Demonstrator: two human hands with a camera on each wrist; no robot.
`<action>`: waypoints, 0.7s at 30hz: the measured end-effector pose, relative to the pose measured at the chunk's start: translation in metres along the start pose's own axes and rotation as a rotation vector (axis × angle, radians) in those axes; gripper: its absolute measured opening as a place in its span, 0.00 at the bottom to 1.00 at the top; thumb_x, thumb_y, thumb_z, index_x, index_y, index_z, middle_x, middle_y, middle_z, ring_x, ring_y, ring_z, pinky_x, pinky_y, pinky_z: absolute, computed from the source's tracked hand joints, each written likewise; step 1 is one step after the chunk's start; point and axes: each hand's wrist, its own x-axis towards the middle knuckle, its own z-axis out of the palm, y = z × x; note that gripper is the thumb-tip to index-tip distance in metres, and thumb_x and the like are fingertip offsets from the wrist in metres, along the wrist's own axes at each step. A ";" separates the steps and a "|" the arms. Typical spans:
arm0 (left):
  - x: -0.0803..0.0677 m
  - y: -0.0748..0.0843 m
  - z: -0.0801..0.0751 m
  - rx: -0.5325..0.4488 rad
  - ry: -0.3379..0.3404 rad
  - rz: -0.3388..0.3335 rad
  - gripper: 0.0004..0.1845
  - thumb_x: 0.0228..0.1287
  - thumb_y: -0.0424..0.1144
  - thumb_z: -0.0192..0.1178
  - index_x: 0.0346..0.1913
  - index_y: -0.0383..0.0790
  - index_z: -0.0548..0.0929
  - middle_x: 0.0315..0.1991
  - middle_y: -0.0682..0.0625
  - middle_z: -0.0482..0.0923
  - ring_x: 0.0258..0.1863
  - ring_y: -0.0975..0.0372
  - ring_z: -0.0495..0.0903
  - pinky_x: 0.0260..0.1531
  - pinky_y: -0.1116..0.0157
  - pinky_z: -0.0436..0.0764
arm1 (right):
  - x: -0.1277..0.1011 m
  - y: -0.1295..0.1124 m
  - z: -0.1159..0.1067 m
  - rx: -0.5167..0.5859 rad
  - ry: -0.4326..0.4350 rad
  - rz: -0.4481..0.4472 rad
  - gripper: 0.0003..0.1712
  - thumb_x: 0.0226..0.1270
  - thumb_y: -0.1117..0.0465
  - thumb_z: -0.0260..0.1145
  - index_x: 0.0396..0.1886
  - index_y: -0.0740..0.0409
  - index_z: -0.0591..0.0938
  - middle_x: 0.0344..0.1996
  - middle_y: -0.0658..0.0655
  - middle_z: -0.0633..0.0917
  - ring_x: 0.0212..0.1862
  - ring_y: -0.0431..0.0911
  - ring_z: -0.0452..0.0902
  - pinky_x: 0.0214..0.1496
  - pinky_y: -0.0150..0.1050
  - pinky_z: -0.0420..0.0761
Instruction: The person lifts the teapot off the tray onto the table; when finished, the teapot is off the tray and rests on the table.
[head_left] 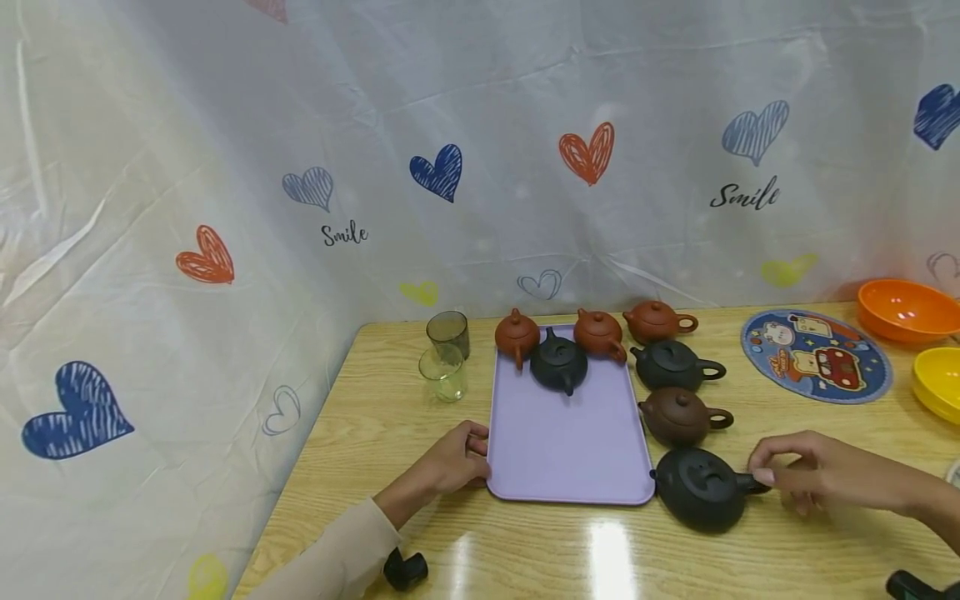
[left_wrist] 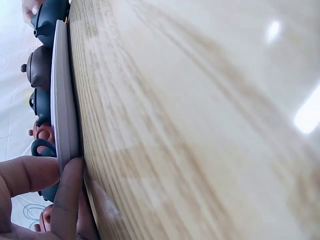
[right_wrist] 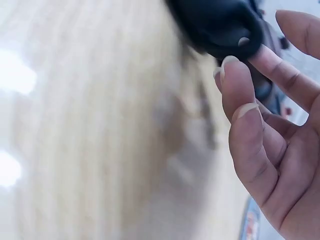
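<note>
wooden table (head_left: 525,542), lilac tray (head_left: 567,450) and black teapot (head_left: 701,492) between the hands (head_left: 453,457) (head_left: 832,473)

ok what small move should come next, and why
Perhaps firmly close the right hand on the nearest black teapot's handle: its fingers are at the handle, and the teapot stands beside the lilac tray, which has bare room.

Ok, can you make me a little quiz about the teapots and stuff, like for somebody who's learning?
1. How many teapots stand on the purple tray?
2. True or false: the glasses stand on the purple tray.
3. Which part of the front black teapot is nearest the right grip?

Key:
1. Three.
2. False: the glasses stand beside it, on the table.
3. Its handle.
</note>
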 end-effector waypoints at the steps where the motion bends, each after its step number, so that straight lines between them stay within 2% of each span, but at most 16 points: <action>1: 0.000 0.000 0.000 0.000 0.001 0.000 0.34 0.51 0.24 0.61 0.65 0.26 0.65 0.47 0.39 0.72 0.40 0.57 0.78 0.40 0.60 0.87 | -0.002 -0.003 -0.003 -0.013 0.012 0.010 0.14 0.80 0.67 0.48 0.51 0.60 0.80 0.28 0.64 0.80 0.24 0.51 0.78 0.19 0.37 0.73; 7: 0.001 -0.001 0.000 0.008 -0.004 0.006 0.34 0.52 0.24 0.61 0.65 0.26 0.65 0.47 0.39 0.72 0.40 0.57 0.78 0.39 0.60 0.87 | -0.012 -0.026 -0.018 -0.158 0.134 -0.019 0.15 0.80 0.67 0.48 0.55 0.56 0.79 0.23 0.58 0.81 0.25 0.50 0.77 0.21 0.39 0.72; 11: 0.001 -0.001 -0.001 0.012 -0.001 0.007 0.34 0.51 0.24 0.61 0.65 0.26 0.65 0.47 0.38 0.73 0.40 0.57 0.78 0.39 0.60 0.87 | -0.005 -0.053 -0.022 -0.241 0.180 -0.070 0.17 0.79 0.68 0.48 0.56 0.51 0.79 0.25 0.55 0.81 0.28 0.50 0.77 0.23 0.39 0.73; 18: 0.004 -0.003 -0.001 0.018 0.007 0.007 0.34 0.50 0.24 0.61 0.64 0.25 0.66 0.47 0.38 0.74 0.40 0.57 0.78 0.39 0.61 0.87 | 0.043 -0.111 -0.016 -0.304 0.131 -0.214 0.13 0.78 0.68 0.51 0.51 0.53 0.80 0.23 0.52 0.81 0.25 0.46 0.77 0.23 0.37 0.77; 21: 0.004 -0.003 0.000 0.020 0.008 0.009 0.34 0.49 0.23 0.61 0.63 0.26 0.67 0.46 0.38 0.74 0.40 0.57 0.78 0.39 0.61 0.87 | 0.071 -0.133 -0.012 -0.325 0.105 -0.226 0.10 0.78 0.65 0.54 0.49 0.53 0.81 0.23 0.54 0.81 0.24 0.48 0.77 0.22 0.37 0.78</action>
